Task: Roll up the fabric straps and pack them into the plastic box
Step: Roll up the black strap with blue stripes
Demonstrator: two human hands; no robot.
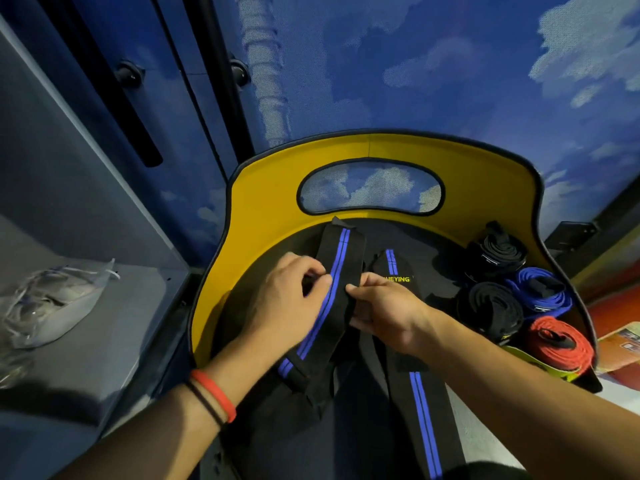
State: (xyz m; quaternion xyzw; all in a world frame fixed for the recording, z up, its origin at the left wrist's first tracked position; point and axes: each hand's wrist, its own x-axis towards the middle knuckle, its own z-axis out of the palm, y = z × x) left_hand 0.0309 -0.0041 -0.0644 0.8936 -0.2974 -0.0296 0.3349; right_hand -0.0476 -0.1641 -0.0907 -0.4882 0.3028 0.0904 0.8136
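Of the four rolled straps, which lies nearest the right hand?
The plain black roll, between the right hand and the blue roll; the red roll lies farther off.

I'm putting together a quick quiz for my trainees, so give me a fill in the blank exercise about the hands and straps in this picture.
1. The left hand and right hand pinch a black strap bearing two ___ stripes.
2. The red wristband sits on the ___ wrist.
3. The lettering on the second strap is ___.
4. The red roll lies to the ___ of the hands.
Missing words: blue; left; yellow; right.
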